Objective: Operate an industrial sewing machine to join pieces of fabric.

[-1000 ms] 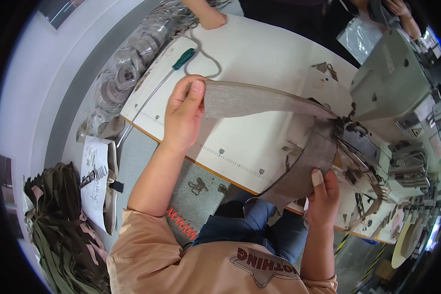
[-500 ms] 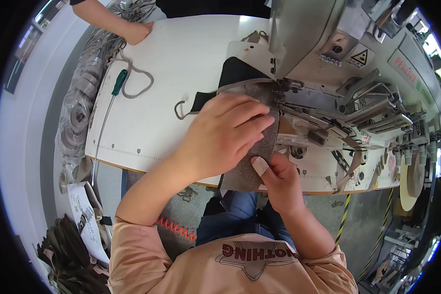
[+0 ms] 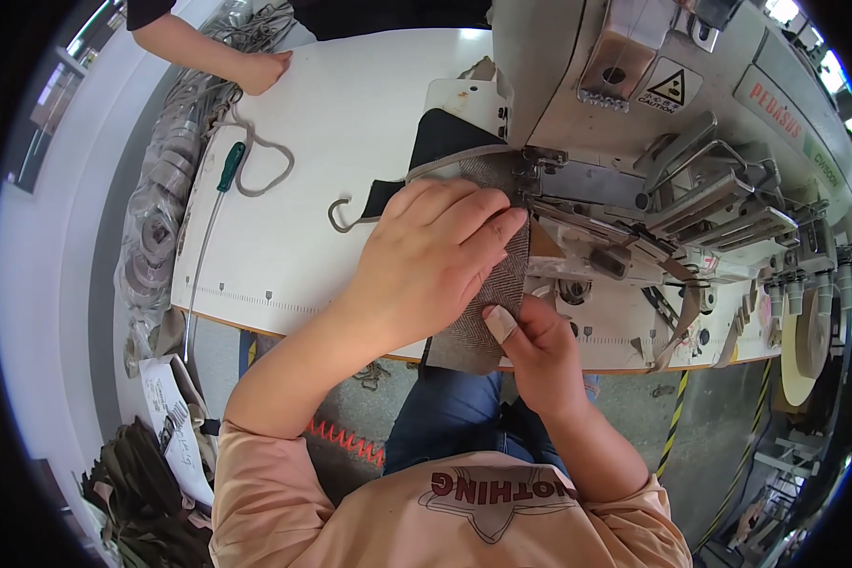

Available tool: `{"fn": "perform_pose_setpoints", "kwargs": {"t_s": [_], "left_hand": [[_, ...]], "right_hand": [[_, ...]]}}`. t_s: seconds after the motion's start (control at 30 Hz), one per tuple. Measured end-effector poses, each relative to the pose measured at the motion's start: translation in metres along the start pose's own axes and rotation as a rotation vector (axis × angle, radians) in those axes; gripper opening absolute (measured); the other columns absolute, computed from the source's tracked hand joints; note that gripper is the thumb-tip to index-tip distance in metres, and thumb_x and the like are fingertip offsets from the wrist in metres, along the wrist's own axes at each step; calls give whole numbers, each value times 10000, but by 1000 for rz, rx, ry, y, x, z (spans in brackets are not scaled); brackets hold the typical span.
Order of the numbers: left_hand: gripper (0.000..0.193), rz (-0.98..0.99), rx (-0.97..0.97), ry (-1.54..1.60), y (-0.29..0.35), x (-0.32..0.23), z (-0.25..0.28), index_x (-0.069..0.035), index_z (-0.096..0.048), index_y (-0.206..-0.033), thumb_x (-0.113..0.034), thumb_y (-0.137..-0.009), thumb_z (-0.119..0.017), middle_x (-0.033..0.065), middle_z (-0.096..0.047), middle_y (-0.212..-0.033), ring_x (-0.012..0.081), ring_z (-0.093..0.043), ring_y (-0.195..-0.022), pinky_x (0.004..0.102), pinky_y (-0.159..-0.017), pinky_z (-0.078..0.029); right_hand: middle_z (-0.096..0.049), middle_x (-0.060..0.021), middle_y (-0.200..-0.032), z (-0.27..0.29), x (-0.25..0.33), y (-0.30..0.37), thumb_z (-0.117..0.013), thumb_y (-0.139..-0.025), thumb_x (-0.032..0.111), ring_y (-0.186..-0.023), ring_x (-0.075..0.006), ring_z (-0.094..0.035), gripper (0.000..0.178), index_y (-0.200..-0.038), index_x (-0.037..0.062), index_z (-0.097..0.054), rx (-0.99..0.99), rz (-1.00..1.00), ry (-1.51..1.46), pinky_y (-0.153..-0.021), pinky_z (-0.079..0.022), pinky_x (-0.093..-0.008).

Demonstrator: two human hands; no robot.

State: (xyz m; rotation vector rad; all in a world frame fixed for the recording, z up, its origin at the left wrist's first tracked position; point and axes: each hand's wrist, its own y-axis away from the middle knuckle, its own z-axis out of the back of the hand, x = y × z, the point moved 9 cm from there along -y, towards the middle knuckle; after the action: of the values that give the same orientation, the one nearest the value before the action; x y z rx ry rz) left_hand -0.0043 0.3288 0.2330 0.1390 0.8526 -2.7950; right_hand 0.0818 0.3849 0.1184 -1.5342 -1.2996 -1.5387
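Note:
A grey herringbone-weave fabric piece (image 3: 469, 348) hangs over the table's front edge, its far end beside the sewing machine's needle area (image 3: 538, 163). My left hand (image 3: 440, 246) lies palm down on the fabric, its fingers stretched toward the machine and resting close together. Closer to the edge, my right hand (image 3: 532, 350) pinches the fabric's right side between thumb and fingers. A pale wrap covers the right thumb. Black fabric (image 3: 452, 137) with a grey edge band lies beyond the left hand; how the layers join is hidden under that hand.
The sewing machine (image 3: 577, 104) fills the right, with metal guides (image 3: 719, 204) and tape rolls (image 3: 805, 346). On the white table (image 3: 322, 104) are a green-handled screwdriver (image 3: 229, 168) and a looped cord (image 3: 273, 180). Another person's hand (image 3: 263, 72) rests at the far left corner.
The whole view has shifted slightly. My left hand's fingers have drawn a little closer together on the fabric. The right hand keeps its pinch.

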Motion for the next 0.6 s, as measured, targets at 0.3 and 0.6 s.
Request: {"fn": "perform_pose_setpoints", "kwargs": {"t_s": [0.3,0.6], "left_hand": [[368,18,6,-27,0,-2,0,-84,-641,-1077,-116,-711,-665,36,-573,-1107,228,-535,-1059,383,-939,-397],[312,21,36,-102,2,-2,-4,-122,-653,-1068,-152,-769,-570,52,-585,-1166,215,-521,-1147,408,-1023,-344]], "right_hand": [[-619,25,-863,7,5,1,-560,-952,97,-760,-28,-492,129,-977,-18,-612,-36,26,-39,-686,-417,-198],[-606,32,-851,8,8,0,-566,-955,126,-736,-23,-467,150,-977,-13,-618,-49,35,-123,-663,-401,-187]]}}
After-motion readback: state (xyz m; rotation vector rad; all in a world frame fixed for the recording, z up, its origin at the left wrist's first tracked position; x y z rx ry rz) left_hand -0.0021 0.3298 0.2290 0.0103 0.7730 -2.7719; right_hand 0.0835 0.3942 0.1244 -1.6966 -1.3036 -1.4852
